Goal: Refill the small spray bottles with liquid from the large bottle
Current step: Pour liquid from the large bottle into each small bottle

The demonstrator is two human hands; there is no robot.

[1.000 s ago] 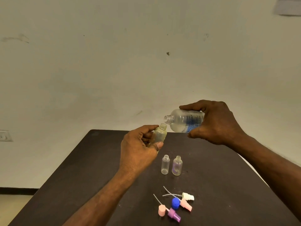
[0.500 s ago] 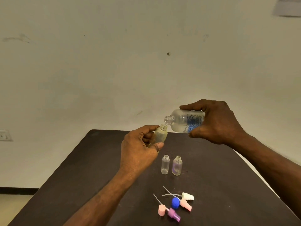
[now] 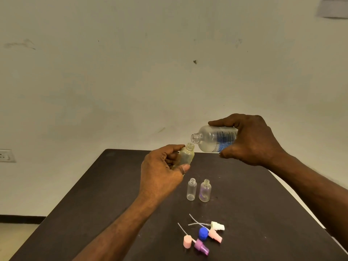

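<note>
Head view: above the desk's far edge, the right hand wraps the tipped large bottle at mid-body, likely light, smooth, squeezable plastic, its mouth just beside the small spray bottle pinched in the left hand.

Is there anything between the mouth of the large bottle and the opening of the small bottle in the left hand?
Nothing visible. The large bottle, tilted in the right hand, has its uncapped mouth just above and beside the open neck of the small bottle in the left hand.
</note>
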